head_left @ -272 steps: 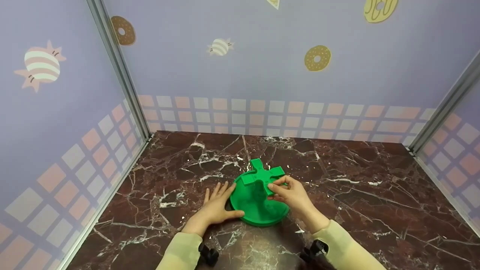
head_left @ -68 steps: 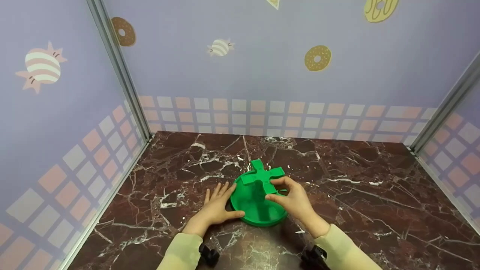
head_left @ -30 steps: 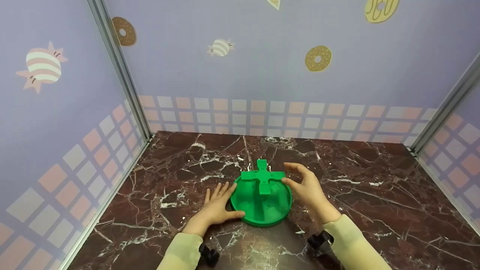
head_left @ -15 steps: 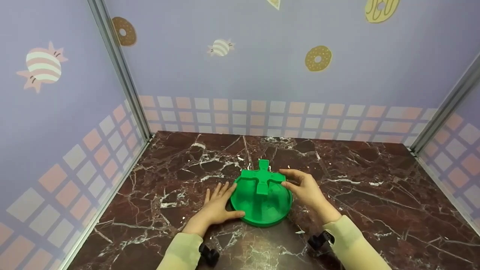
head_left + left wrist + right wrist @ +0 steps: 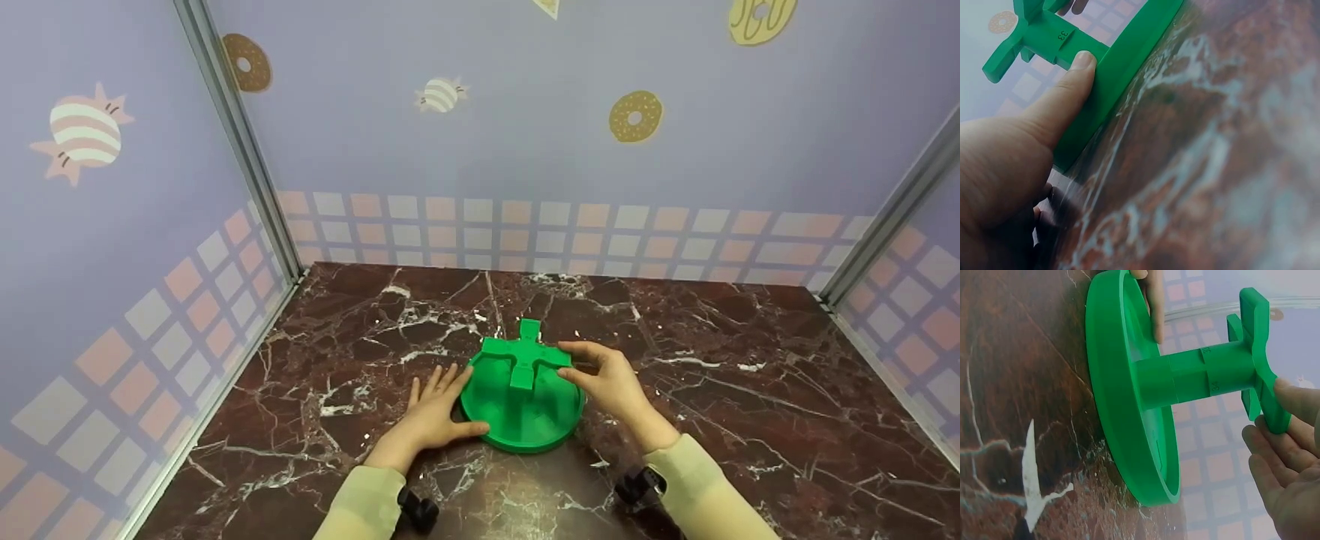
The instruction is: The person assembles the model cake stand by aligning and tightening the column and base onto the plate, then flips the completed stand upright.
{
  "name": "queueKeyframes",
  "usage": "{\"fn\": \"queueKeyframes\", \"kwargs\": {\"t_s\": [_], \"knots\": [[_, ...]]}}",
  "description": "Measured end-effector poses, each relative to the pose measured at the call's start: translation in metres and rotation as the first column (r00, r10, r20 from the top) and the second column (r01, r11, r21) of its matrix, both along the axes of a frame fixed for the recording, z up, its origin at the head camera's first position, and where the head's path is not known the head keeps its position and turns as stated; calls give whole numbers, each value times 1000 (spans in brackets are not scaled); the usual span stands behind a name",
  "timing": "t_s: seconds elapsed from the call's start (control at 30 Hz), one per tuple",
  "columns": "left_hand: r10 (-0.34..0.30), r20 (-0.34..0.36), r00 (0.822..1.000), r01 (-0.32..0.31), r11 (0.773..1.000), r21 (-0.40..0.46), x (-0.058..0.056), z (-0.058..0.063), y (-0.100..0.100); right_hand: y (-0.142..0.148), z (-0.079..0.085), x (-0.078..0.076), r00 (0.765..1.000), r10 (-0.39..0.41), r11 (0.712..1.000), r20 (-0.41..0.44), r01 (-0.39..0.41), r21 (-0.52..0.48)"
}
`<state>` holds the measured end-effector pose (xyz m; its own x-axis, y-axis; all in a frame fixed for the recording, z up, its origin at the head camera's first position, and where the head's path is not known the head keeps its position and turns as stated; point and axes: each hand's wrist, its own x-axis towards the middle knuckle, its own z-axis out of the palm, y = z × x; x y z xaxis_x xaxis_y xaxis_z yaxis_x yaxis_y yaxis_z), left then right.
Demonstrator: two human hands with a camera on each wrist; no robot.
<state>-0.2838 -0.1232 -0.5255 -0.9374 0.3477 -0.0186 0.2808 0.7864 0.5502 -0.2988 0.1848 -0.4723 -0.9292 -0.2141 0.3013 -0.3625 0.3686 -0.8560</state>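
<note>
A green cross-shaped knob [image 5: 525, 355] tops a thick upright post [image 5: 1190, 379], which rises from a round, rimmed green base [image 5: 536, 431]. Small dark numbers are marked round the post in both wrist views. My right hand [image 5: 615, 384] pinches the tip of the knob's right arm, thumb on one side and fingers on the other. Over at the base's left side, my left hand [image 5: 435, 418] lies spread, its thumb resting on the rim and its straight fingers along the edge. The base stands flat on the table.
The dark red marbled table [image 5: 712, 420] bears white veins and lies under everything. Lilac printed panels [image 5: 480, 150] stand behind and at both sides, joined by metal corner posts [image 5: 240, 135]. A black wrist camera [image 5: 416, 510] sits at my left sleeve.
My right hand, apart from the knob's front arm 2.3 s ago, has moved to its right arm and pinches it. The knob has turned slightly clockwise since one second ago. My left hand stays put.
</note>
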Motion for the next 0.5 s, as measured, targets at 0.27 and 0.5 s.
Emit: {"fn": "queueKeyframes", "kwargs": {"t_s": [0.27, 0.5], "knots": [[5, 4, 1000, -5, 1000, -4, 1, 1, 0, -14, -6, 3, 985, -145, 989, -92, 145, -17], [3, -3, 1000, -3, 1000, 4, 1, 1, 0, -18, -9, 6, 974, -185, 983, -132, 184, -21]]}}
